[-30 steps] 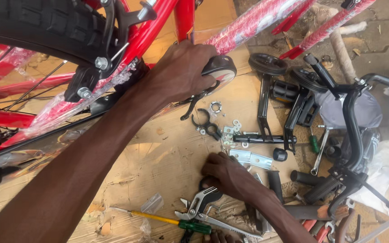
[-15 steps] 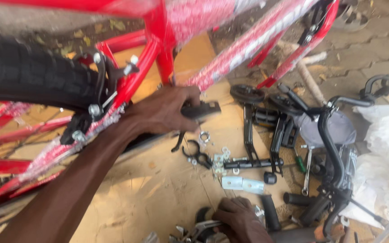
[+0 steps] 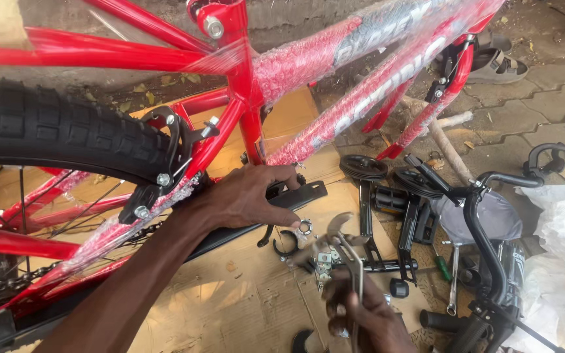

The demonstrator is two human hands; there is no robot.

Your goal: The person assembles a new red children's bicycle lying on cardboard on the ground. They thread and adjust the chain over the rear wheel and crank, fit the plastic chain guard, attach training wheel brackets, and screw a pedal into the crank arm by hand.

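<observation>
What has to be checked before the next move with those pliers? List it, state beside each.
1. Left hand holding the black bar beside the red frame: ok.
2. Right hand closed on the pliers handles: ok.
3. Pliers seated on a fastener: not ok, their head is in the air, clear of the bike.
4. Loose nut lying on the cardboard near both hands: ok.
5. Bar's fixing point: cannot tell, the left hand covers it.

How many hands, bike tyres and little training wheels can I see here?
Hands: 2, left hand on the black chain guard, right hand holding metal pliers
Knobbly black tyre: 1
Small black training wheels: 2
Total: 5
</observation>
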